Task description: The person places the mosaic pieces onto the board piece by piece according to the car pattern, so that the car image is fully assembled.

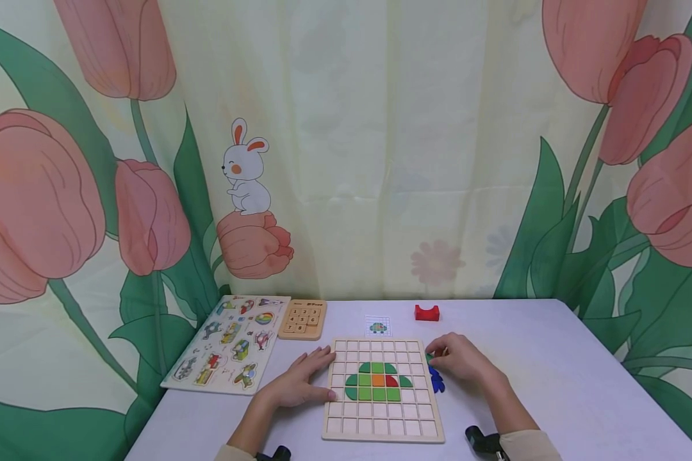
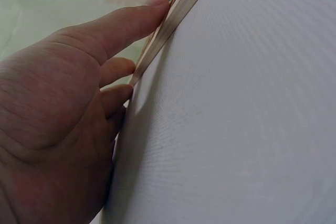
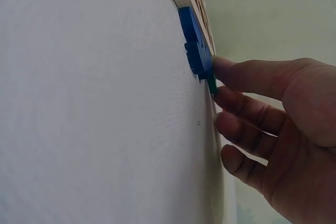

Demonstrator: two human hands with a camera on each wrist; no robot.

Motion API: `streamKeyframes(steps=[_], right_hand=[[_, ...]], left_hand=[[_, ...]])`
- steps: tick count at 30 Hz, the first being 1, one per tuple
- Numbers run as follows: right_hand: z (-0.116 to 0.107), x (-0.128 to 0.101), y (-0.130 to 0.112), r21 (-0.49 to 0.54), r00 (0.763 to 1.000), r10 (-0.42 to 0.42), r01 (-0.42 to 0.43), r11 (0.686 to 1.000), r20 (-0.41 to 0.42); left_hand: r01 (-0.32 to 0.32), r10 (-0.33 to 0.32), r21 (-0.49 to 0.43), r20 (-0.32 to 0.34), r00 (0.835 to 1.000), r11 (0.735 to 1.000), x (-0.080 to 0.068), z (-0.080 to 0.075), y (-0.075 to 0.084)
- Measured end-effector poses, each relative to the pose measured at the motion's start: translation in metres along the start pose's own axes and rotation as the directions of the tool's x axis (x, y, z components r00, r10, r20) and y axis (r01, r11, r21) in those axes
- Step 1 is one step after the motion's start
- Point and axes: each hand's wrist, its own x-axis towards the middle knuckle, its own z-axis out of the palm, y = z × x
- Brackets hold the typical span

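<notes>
A wooden grid board (image 1: pixel 334 410) lies on the table, with green, orange and red tiles (image 1: pixel 377 381) forming a rounded shape in its middle cells. My left hand (image 1: pixel 300 379) rests against the board's left edge, fingers extended and thumb at the rim; the left wrist view shows the thumb (image 2: pixel 126 27) touching that edge. Beside the board's right edge, my right hand (image 1: pixel 461 358) pinches a green piece (image 3: pixel 212 84) between thumb and forefinger, mostly covered by the fingertips. Blue pieces (image 1: pixel 436 380) lie just below that hand, close against the board.
Behind the board lies a small picture card (image 1: pixel 378 326) with a similar pattern. A red notched block (image 1: pixel 427 313) stands at the back. To the left are a wooden number board (image 1: pixel 302 320) and a sticker-like picture sheet (image 1: pixel 225 346). A tulip-printed curtain (image 1: pixel 346 160) hangs behind the table.
</notes>
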Motion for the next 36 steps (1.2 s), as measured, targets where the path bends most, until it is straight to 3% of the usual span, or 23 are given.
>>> streamKeyframes(steps=[36], right_hand=[[-0.009,-0.004,0.004,-0.025,0.999,0.033,-0.034,0.999,-0.023]], left_hand=[[0.008,-0.008,0.009,0.008,1.000,1.000,-0.002,-0.002,0.006]])
